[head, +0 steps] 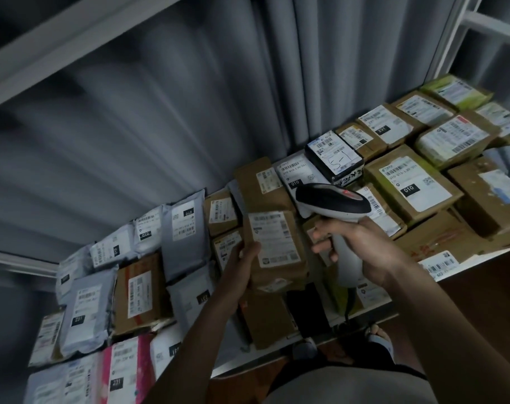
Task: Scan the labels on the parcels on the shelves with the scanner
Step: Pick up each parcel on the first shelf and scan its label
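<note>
- Left hand (243, 268) grips brown parcel (274, 252), label (275, 239) up.
- Right hand (361, 246) holds scanner (332, 204), head just above-right of that label.
- Judgement: this scan under way; many parcels around both hands remain.

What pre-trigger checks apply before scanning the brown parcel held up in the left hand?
1. Left hand grips the brown cardboard parcel: ok.
2. Parcel's white label faces up, uncovered: ok.
3. Right hand holds the grey-and-black handheld scanner: ok.
4. Scanner head aimed at that label: cannot tell.
5. Label barcode sharp enough to read: cannot tell, blurred.
6. Finger on the trigger: cannot tell.
</note>
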